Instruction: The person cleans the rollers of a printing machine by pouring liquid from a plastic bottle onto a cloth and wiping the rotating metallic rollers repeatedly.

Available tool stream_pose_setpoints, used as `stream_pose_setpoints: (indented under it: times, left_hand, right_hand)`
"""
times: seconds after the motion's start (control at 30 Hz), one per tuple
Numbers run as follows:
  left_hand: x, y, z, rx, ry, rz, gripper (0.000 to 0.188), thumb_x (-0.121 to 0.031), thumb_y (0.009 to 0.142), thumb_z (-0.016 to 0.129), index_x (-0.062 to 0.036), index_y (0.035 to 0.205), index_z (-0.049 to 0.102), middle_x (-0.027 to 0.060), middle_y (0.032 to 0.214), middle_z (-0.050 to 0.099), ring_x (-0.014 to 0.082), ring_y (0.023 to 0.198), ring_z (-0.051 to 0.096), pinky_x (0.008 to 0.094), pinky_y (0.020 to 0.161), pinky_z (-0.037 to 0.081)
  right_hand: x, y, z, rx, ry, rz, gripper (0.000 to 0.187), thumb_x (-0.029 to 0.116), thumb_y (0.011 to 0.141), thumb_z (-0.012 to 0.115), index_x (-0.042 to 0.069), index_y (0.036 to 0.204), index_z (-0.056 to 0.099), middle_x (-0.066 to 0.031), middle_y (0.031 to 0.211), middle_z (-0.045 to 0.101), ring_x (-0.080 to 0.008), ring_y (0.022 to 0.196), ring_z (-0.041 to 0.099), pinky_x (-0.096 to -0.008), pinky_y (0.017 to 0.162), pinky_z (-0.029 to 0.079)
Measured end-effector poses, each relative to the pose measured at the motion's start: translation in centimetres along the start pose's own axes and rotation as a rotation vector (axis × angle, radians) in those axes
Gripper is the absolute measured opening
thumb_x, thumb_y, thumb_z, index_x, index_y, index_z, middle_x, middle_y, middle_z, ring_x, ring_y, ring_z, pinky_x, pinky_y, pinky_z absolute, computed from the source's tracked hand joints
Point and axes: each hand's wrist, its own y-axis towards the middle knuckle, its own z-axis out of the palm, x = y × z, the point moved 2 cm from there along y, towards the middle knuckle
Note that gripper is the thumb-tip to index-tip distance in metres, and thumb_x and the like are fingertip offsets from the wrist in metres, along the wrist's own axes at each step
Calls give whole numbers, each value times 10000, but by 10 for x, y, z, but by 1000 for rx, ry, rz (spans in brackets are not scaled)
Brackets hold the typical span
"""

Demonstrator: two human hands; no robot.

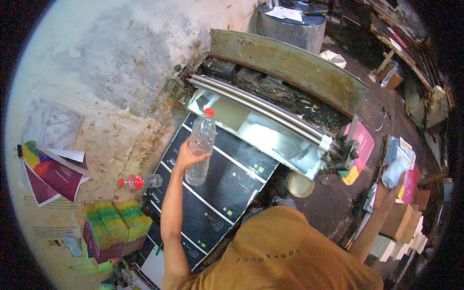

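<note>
A clear plastic bottle with a red cap stands upright in my left hand, whose fingers wrap round its side. It is over a dark board printed with white lines and small green marks. Beyond the bottle is a machine with long metal rollers and a shiny pale metal tray along its near side. Off to the right, my right hand grips a crumpled light blue cloth above a pile of papers.
A smaller bottle with a red label lies at the left, above stacked green and yellow printed sheets. A round pale container sits near the machine. Behind stands a blue-topped drum. Stacked boxes are at the right.
</note>
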Motion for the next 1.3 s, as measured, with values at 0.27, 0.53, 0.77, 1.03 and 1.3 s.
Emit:
stream_pose_setpoints:
  times: [0.27, 0.53, 0.77, 1.03, 1.3]
  left_hand:
    - [34, 102, -109, -11, 539, -130, 878, -342, 507, 921, 46, 1203, 552, 166, 1105, 666, 247, 1018, 640, 360, 927, 488]
    - [26, 160, -126, 70, 720, -137, 975, -441, 489, 879, 50, 1254, 524, 209, 1142, 649, 308, 1067, 623, 389, 957, 472]
    - [33, 182, -149, 96, 852, -109, 885, -413, 492, 866, 25, 1205, 577, 234, 1128, 651, 344, 1063, 627, 406, 936, 485]
    - [18, 193, -136, 205, 963, -110, 927, -428, 494, 862, 21, 1247, 562, 249, 1190, 623, 364, 1119, 601, 411, 968, 476]
    - [-47, 168, -86, 354, 1076, -17, 901, -434, 522, 851, 35, 1235, 561, 271, 1240, 583, 391, 1153, 569, 417, 997, 458]
  right_hand:
    - [16, -30, -70, -318, -207, -184, 575, 407, 963, 541, 64, 1404, 408, -135, 1312, 543, -224, 1158, 531, -368, 997, 392]
    - [18, -80, -65, -479, -118, -184, 589, 409, 976, 513, 70, 1434, 366, -149, 1398, 481, -237, 1261, 475, -369, 1007, 376]
    - [13, -87, -80, -484, -73, -163, 569, 417, 981, 502, 99, 1436, 376, -137, 1383, 504, -211, 1244, 483, -360, 980, 378]
    - [2, -124, -56, -545, -202, -184, 546, 418, 982, 502, 117, 1425, 398, -104, 1354, 533, -197, 1171, 516, -325, 922, 386]
    - [-5, -155, -88, -404, -64, -149, 506, 418, 986, 496, 150, 1408, 418, -103, 1281, 568, -185, 1025, 563, -325, 885, 445]
